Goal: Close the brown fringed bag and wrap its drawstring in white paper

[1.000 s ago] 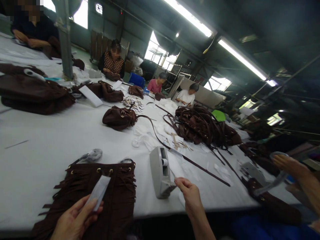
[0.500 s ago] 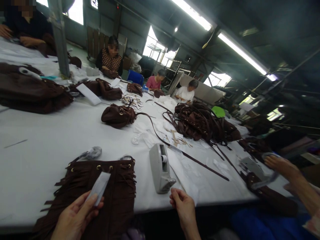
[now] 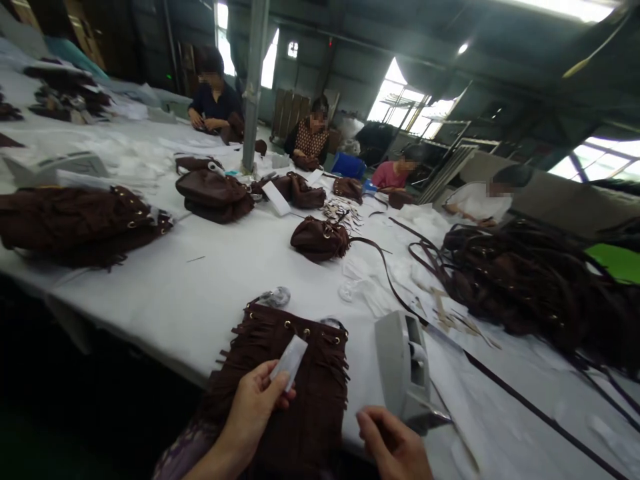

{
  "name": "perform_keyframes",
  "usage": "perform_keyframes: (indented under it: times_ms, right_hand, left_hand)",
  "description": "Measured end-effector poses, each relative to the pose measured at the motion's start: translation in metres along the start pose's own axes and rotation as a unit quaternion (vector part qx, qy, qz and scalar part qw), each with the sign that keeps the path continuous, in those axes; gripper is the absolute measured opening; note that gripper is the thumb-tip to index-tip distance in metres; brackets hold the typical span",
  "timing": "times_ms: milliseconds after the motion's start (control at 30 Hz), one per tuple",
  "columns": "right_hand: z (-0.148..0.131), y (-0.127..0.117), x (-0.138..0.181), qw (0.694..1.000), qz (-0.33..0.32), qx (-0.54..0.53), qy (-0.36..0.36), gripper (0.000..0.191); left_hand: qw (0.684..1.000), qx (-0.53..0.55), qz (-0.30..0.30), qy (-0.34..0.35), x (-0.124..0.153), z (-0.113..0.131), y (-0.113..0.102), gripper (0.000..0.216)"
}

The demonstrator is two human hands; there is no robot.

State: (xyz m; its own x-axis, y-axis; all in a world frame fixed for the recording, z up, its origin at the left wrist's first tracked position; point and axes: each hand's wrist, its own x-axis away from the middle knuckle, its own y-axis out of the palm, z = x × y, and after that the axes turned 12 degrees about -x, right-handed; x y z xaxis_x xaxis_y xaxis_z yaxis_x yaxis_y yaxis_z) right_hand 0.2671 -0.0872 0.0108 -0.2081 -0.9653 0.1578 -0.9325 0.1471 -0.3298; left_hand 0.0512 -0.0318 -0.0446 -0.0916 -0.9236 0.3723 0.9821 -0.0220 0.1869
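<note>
My left hand (image 3: 257, 400) pinches a flat, whitish translucent strip (image 3: 290, 362) over a dark brown fringed bag (image 3: 315, 393). The bag lies at the table's front edge, with gold eyelets along its top and clear wrapping on the ring at its upper left. My right hand (image 3: 393, 443) is beside the bag's lower right, with thumb and fingers drawn together. Whether anything thin is between those fingertips cannot be made out. Just beyond this hand stands a grey tape dispenser (image 3: 400, 367), its cutting end pointing toward me.
Brown bags lie on the white table (image 3: 225, 313), including a small one (image 3: 320, 239) ahead and a fringed one (image 3: 80, 220) at left. A pile of dark straps and bags (image 3: 530, 280) fills the right. Several co-workers sit beyond, near a metal post (image 3: 254, 87).
The view has swung left, so the bag, dispenser and both hands appear further right. My left hand still grips the strip. A co-worker's arm at the right has left the view.
</note>
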Motion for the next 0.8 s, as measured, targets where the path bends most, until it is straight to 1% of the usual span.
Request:
perform_keyframes:
  times_ms: [67, 133, 233, 300, 400, 600, 667, 800]
  right_hand:
    - [-0.03, 0.027, -0.012, 0.995, -0.088, 0.0, -0.053, 0.035]
    - [-0.049, 0.048, -0.023, 0.984, -0.155, 0.01, -0.086, 0.033]
    - [-0.06, 0.068, -0.037, 0.971, -0.22, 0.02, -0.095, 0.032]
    - [-0.06, 0.077, -0.044, 0.967, -0.24, 0.02, -0.088, 0.032]
    - [-0.054, 0.087, -0.054, 0.967, -0.238, 0.04, -0.079, 0.031]
    - [-0.044, 0.095, -0.064, 0.976, -0.179, 0.106, -0.056, 0.031]
    - [-0.041, 0.095, -0.065, 0.978, -0.172, 0.115, -0.037, 0.031]
    - [-0.036, 0.094, -0.068, 0.983, -0.145, 0.106, 0.026, 0.034]
  left_hand:
    - [1.0, -0.009, 0.006, 0.004, 0.001, -0.001, -0.001, 0.049]
    - [1.0, -0.014, 0.006, 0.011, 0.0, -0.003, -0.002, 0.049]
    - [0.999, -0.015, -0.011, 0.026, -0.002, -0.006, -0.003, 0.045]
    - [0.999, -0.014, -0.02, 0.036, -0.002, -0.006, -0.003, 0.042]
    - [0.999, -0.012, -0.023, 0.044, -0.003, -0.004, -0.003, 0.041]
    - [0.999, -0.011, -0.021, 0.041, -0.003, -0.005, -0.002, 0.038]
    - [0.999, -0.015, -0.022, 0.041, -0.002, -0.006, -0.003, 0.037]
    - [0.999, -0.018, -0.023, 0.038, -0.001, -0.004, -0.005, 0.038]
